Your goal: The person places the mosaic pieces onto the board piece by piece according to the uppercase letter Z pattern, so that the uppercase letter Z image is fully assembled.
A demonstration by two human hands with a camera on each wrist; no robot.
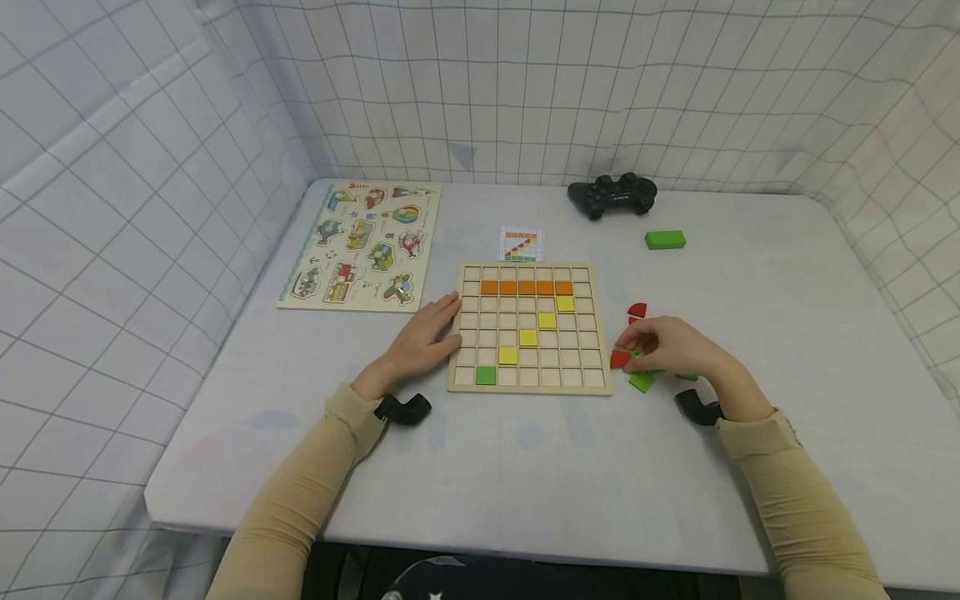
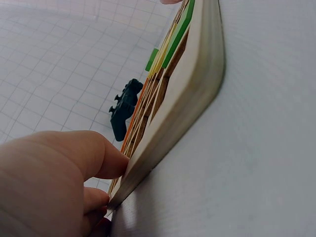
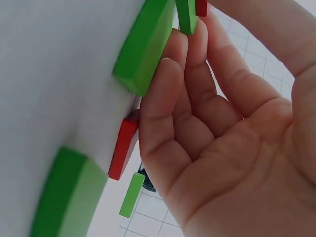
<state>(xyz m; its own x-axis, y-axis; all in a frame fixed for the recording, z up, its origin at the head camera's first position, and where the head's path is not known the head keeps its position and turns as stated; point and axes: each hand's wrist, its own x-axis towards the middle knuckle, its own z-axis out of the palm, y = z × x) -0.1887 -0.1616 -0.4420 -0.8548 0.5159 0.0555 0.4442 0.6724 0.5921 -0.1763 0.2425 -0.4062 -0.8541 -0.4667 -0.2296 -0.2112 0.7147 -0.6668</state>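
A wooden grid board (image 1: pixel 603 367) lies flat, with an orange row (image 1: pixel 527 287), a diagonal of yellow squares (image 1: pixel 528 337) and one green square (image 1: pixel 486 376) in it. My left hand (image 1: pixel 420 337) rests at its left side, fingertips and thumb touching the frame. On the right, my right hand (image 1: pixel 675 346) reaches with bent fingers into loose green pieces (image 3: pixel 148 49) and red pieces (image 1: pixel 637 309). At its fingertips are a small green piece (image 3: pixel 186 17) and a red quarter-round piece (image 1: pixel 619 359). The thumb tip is out of the right wrist view, so a pinch cannot be confirmed.
A patterned card (image 1: pixel 521 244) lies just above the board. A picture puzzle board (image 1: pixel 300 296) sits at the back left. Toward the back right are a black game controller (image 1: pixel 613 196) and a green block (image 1: pixel 665 240). Grid-patterned cloth (image 1: pixel 525 92) surrounds the table.
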